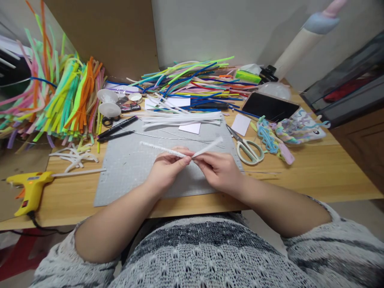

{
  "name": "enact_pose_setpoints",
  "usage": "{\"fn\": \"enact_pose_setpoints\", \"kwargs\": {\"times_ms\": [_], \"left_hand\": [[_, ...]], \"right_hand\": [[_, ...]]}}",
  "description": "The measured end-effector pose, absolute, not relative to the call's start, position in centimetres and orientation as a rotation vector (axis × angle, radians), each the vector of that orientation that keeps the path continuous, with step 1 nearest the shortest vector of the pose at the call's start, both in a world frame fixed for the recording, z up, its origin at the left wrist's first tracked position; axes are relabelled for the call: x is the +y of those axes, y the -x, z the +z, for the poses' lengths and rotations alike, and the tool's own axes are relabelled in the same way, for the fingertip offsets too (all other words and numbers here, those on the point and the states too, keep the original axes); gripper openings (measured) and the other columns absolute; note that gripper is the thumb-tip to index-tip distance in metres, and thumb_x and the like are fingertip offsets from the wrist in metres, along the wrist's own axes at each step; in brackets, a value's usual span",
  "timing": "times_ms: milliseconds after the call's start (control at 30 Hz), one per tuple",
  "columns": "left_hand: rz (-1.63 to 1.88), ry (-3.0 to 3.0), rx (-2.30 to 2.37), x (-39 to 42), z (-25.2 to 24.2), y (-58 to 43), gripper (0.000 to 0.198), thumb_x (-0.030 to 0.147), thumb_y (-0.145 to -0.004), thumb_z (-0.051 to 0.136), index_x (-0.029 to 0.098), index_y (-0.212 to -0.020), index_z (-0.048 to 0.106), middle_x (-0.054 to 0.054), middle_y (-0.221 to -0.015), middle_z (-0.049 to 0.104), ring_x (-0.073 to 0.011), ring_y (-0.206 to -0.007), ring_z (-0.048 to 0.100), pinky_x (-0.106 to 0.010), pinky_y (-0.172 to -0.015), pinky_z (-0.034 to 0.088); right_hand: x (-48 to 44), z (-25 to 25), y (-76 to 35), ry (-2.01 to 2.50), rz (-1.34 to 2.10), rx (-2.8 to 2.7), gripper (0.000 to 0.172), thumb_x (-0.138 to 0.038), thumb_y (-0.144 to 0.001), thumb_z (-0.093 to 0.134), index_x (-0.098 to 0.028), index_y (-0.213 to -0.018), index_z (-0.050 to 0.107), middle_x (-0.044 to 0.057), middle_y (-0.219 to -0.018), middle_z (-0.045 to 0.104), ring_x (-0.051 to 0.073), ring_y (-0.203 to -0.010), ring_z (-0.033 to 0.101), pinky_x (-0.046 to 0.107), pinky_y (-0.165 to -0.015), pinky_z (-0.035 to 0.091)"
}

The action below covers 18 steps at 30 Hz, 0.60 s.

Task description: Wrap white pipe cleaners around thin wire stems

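Mat [129,172] lies bare at nine o'clock, scissors [241,140] edge it at three, and your left hand [168,168] and right hand [222,170] pinch white chenille [163,149].

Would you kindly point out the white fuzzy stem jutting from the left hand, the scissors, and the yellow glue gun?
White fuzzy stem [162,149]: head view, middle of its exposed length.
Scissors [241,141]: head view, where blades meet handles.
Yellow glue gun [32,184]: head view, upper body.

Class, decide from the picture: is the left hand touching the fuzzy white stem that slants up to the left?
Touching. The head view shows the left hand pinching the fuzzy white stem toward its lower end, no gap between them.
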<state>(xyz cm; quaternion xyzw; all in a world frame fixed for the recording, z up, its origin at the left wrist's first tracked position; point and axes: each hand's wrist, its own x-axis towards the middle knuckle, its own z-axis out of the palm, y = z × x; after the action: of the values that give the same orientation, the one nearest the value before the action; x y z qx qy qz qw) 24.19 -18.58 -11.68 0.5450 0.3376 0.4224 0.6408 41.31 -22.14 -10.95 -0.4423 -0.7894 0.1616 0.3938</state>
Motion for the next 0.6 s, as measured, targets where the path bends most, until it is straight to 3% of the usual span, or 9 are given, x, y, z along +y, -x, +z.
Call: {"fn": "enact_pose_setpoints", "kwargs": {"times_ms": [167,300,467,600], "left_hand": [[0.894,-1.305,0.675,-18.5,-11.56,-24.18,0.02,0.037,-0.079,0.06,0.018,-0.074,0.064,-0.002,-0.081,0.052,-0.0118,-0.073,0.048,-0.026,-0.067,0.039],[0.867,-1.381,0.661,-18.79,-11.02,-24.52,0.027,0.032,-0.074,0.067,0.015,-0.062,0.05,0.0,-0.076,0.046,-0.0113,-0.076,0.045,-0.025,-0.071,0.038],[0.879,-1.256,0.764,-18.82,-11.03,-24.66,0.027,0.027,-0.068,0.072,0.018,-0.082,0.051,0.0,-0.081,0.053,-0.0105,-0.071,0.049,-0.025,-0.066,0.04],[0.951,-1.393,0.994,-18.34,-11.0,-24.35,0.023,0.028,-0.063,0.074,0.017,-0.072,0.056,0.0,-0.073,0.053,-0.0127,-0.073,0.05,-0.028,-0.07,0.04]], "right_hand": [[-22.27,-10.96,-41.14,1.119,0.456,-2.001,0.017,-0.015,-0.085,0.05,-0.017,-0.093,0.065,0.003,-0.082,0.07,0.011,-0.07,0.063,0.022,-0.064,0.048],[-22.52,-11.14,-41.1,1.12,0.424,-2.08,0.017,-0.014,-0.085,0.049,-0.016,-0.091,0.064,0.002,-0.077,0.069,0.01,-0.064,0.061,0.021,-0.06,0.046],[-22.31,-10.91,-41.36,1.126,0.387,-2.0,0.016,-0.014,-0.085,0.05,-0.018,-0.093,0.064,0.002,-0.082,0.071,0.01,-0.069,0.064,0.021,-0.064,0.048],[-22.12,-10.64,-41.51,1.117,0.367,-1.951,0.014,-0.014,-0.084,0.052,-0.017,-0.09,0.064,0.002,-0.078,0.07,0.01,-0.068,0.063,0.021,-0.063,0.048]]}}
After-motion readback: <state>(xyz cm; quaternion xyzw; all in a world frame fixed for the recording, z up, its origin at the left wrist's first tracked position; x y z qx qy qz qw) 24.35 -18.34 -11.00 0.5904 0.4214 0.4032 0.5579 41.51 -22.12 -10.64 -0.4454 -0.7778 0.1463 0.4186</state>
